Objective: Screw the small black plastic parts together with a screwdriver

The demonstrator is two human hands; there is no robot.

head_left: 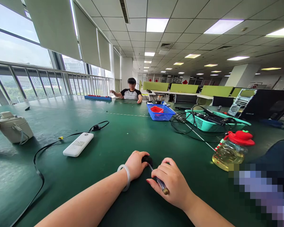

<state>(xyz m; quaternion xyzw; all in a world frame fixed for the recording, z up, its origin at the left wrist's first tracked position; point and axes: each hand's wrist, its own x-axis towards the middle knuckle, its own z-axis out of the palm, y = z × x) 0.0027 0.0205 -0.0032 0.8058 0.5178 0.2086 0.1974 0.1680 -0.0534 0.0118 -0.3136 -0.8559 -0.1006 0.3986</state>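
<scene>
My left hand [135, 164] rests on the green table [104, 148] with its fingers curled around a small black object [147, 159]. A pale bangle [126, 176] circles that wrist. Just to the right, my right hand [170, 183] is closed on a thin pen-like tool [161, 185] with a brass end; the tool's tip points toward the black object. The two hands nearly touch.
A white power bank [78, 144] with a black cable [38, 157] lies to the left, a beige device [14, 127] further left. A bottle with a red lid [232, 148] stands right. Blue basket [160, 113] and teal basket [209, 121] sit behind. A person [131, 92] sits at the far end.
</scene>
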